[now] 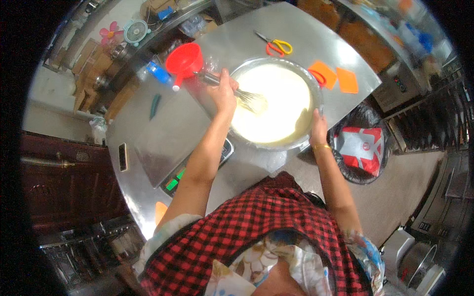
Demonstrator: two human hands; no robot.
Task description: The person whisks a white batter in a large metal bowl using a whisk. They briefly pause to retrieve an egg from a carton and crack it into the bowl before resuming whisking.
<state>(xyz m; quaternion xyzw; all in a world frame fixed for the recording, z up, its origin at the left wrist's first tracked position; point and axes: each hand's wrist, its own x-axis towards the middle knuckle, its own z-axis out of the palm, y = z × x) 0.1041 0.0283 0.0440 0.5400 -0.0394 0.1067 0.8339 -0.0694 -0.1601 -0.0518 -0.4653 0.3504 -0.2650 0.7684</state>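
A large metal bowl (pixel 264 145) of pale, cream-coloured liquid (pixel 274 107) stands on a steel worktable (pixel 311 29). My left hand (pixel 223 90) is closed around the handle of a wire whisk (pixel 250 99), whose wires dip into the liquid at the bowl's left side. At the bowl's right rim, my right hand (pixel 319 129) grips the edge. A red plastic funnel (pixel 184 59) lies beyond my left hand. Scissors with one red and one yellow handle (pixel 283 46) lie behind the bowl. Two orange plastic scrapers (pixel 347 80) are to its right.
A digital scale (pixel 173 183) with a lit green display sits partly under my left forearm. A phone (pixel 123 157) lies near the table's left edge. Right of the table stands a bin lined with a black bag (pixel 361 177), holding red-and-silver packaging (pixel 361 148). A small fan (pixel 136 32) is at the back left.
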